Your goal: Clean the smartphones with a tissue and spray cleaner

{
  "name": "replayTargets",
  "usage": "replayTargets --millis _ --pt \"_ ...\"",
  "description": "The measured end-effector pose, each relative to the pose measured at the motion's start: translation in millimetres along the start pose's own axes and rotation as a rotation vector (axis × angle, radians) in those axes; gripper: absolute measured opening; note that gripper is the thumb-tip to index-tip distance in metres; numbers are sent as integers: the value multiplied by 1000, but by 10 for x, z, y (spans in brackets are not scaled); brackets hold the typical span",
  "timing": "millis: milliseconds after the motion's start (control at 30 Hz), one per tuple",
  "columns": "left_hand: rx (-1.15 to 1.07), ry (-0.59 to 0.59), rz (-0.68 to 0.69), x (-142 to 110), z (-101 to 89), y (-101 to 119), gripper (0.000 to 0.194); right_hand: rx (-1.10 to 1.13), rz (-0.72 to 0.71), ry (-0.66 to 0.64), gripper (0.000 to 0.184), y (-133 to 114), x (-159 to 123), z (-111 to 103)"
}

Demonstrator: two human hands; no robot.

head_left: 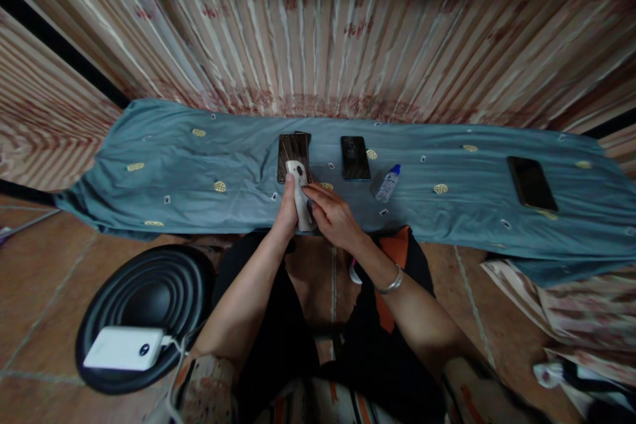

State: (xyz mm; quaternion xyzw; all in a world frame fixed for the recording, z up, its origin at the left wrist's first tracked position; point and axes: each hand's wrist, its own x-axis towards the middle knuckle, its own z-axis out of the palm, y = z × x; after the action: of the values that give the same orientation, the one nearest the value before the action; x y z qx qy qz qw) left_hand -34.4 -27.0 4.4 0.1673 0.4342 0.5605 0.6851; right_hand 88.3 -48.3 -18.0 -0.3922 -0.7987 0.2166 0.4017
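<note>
My left hand [287, 209] is wrapped around a white phone [299, 193], held tilted with its pale back and dark round camera spot facing up. My right hand [335, 214] is closed, its bent fingers against the phone's right side; whether a small thing is pinched in them is hidden. Behind the held phone, a dark phone [287, 146] lies on the cloth, with another dark edge showing under it. To the right of my hands lie a black phone [355, 158] with marks on its screen and a small clear bottle [387, 187] with a blue cap.
A blue-grey patterned cloth [248, 202] covers the long table. At its right end lies another dark phone [532, 183]. Pleated curtains [318, 33] hang behind. On the floor at left, a white power bank [126, 348] with a cable sits on a black ringed stool [149, 265].
</note>
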Motion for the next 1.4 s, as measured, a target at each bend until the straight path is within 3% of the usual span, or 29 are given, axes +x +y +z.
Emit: replayTargets --millis 233,500,800,1200,1400 --pt "-20 -17 -48 -20 20 19 60 7 42 -7 47 8 -10 2" --pt "-26 -16 62 34 -15 -90 45 -37 85 15 51 54 0 -2" --pt "31 -40 8 13 -35 23 65 13 94 20 43 79 -3 39" --pt "30 -40 54 51 -36 -107 44 -6 155 67 46 113 20 15" --pt "47 -34 16 41 -65 -13 61 20 132 -5 39 90 20 11"
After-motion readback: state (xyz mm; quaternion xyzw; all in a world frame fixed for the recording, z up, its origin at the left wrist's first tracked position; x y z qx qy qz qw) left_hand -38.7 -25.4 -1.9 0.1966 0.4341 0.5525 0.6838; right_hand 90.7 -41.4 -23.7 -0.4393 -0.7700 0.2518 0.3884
